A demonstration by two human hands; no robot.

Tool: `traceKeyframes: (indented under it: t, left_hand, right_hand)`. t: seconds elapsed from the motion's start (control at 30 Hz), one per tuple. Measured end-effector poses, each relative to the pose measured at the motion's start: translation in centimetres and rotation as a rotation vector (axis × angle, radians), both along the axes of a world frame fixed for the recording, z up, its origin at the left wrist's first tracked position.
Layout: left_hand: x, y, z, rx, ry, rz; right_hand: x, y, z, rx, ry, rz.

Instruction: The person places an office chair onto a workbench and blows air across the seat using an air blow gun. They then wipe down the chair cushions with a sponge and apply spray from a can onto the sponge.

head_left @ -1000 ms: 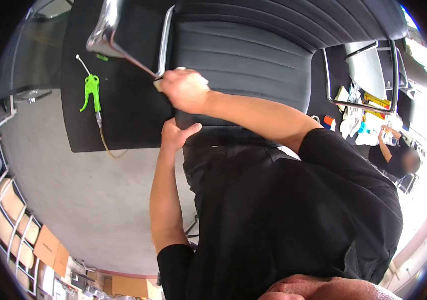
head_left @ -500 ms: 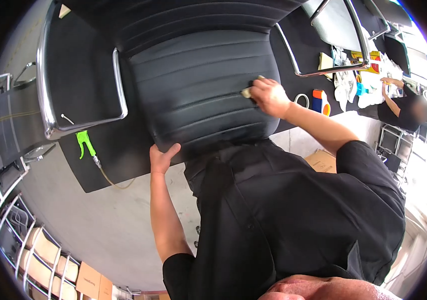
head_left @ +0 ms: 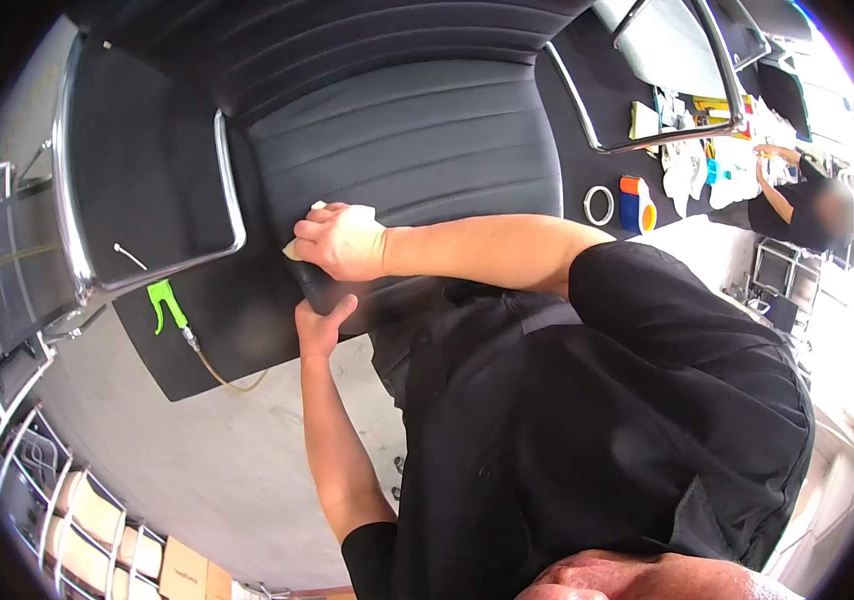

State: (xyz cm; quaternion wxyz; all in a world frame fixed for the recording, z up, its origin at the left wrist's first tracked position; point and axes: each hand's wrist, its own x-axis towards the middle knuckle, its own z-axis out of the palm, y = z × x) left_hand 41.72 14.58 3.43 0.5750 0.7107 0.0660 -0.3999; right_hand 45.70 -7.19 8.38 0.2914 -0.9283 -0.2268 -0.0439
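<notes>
A black padded chair seat (head_left: 417, 140) with stitched ribs lies in front of me, joined to a ribbed backrest (head_left: 347, 45). My right hand (head_left: 345, 243) is closed around a cream wiping pad (head_left: 293, 250), at the seat's near left corner. Only the pad's pale ends show past the fingers, so I cannot tell whether it is cloth or sponge. Just below it, my left hand (head_left: 321, 325) grips the seat's edge, thumb on the upper side and fingers out of sight underneath.
Chrome armrest frames (head_left: 232, 180) flank the seat. A green air blow gun (head_left: 169, 305) with a hose lies left on the black table (head_left: 177, 375). To the right are a tape roll (head_left: 599, 205), an orange-and-blue tape dispenser (head_left: 637, 205) and white wrapping. Another person (head_left: 797, 205) works at far right.
My right hand has swept left across the seat with the pad, from its right side to the near left corner. My left hand stays at the edge.
</notes>
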Motion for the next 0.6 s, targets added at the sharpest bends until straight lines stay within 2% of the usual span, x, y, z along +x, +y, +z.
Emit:
traceKeyframes:
  t: [0.13,0.23,0.33,0.43,0.6]
  left_hand:
    - [-0.1,0.0,0.5,0.006,0.011,0.010]
    - [0.1,0.2,0.1,0.013,-0.021,-0.005]
    - [0.1,0.6,-0.3,0.031,-0.049,-0.030]
    - [0.4,0.3,1.1,0.074,-0.034,-0.040]
    - [0.4,-0.1,1.0,0.083,-0.007,0.019]
  right_hand:
    - [-2.8,-4.8,-0.1,0.034,0.001,0.026]
    - [-7.9,-12.8,-0.3,-0.079,0.050,-0.120]
    - [-12.8,-19.7,2.3,-0.178,0.053,-0.272]
    - [-16.1,-23.2,3.2,-0.231,0.039,-0.402]
    - [-15.4,-25.1,1.8,-0.269,-0.001,-0.491]
